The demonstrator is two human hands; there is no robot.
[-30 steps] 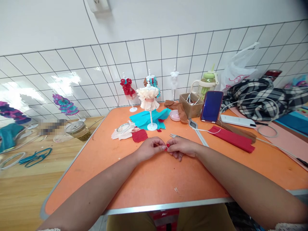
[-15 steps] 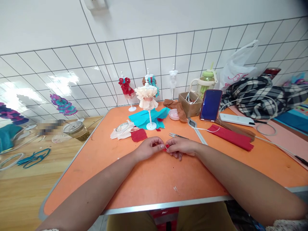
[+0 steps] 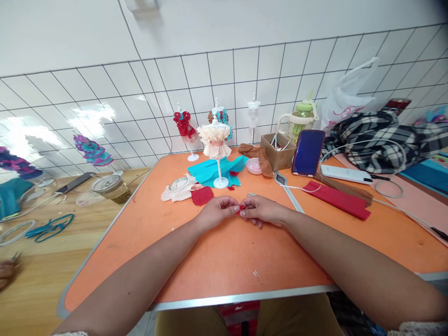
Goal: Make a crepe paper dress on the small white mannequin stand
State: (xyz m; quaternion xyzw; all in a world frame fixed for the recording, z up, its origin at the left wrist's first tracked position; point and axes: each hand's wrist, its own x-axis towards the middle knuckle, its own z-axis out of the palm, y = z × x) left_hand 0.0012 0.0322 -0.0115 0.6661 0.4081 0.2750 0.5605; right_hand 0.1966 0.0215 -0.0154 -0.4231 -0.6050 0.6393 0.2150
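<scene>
Between my two hands is a small piece of red crepe paper (image 3: 241, 209), pinched from both sides. My left hand (image 3: 220, 211) grips it with thumb and forefinger; my right hand (image 3: 262, 210) holds its other side, fingers curled. Just behind my right hand the tip of a small pair of scissors (image 3: 251, 194) shows, the rest hidden. Beyond my hands stands a small white mannequin in a cream ruffled paper dress (image 3: 214, 140). Around its base lie turquoise crepe paper (image 3: 203, 172), a red paper piece (image 3: 202, 196) and a roll of tape (image 3: 178, 185) on cream paper.
Along the back are a red-dressed mannequin (image 3: 184, 126), a bare mannequin (image 3: 253, 114), a cardboard box (image 3: 280, 156), a pink bowl (image 3: 252, 166) and a propped phone (image 3: 308, 153). Folded red paper (image 3: 336, 200) lies right. Another person's hand (image 3: 6, 273) appears at far left.
My hands have shifted slightly upward, still pinching the red paper, and my right hand covers more of the scissors. Another person's hand has come into view at the far left.
</scene>
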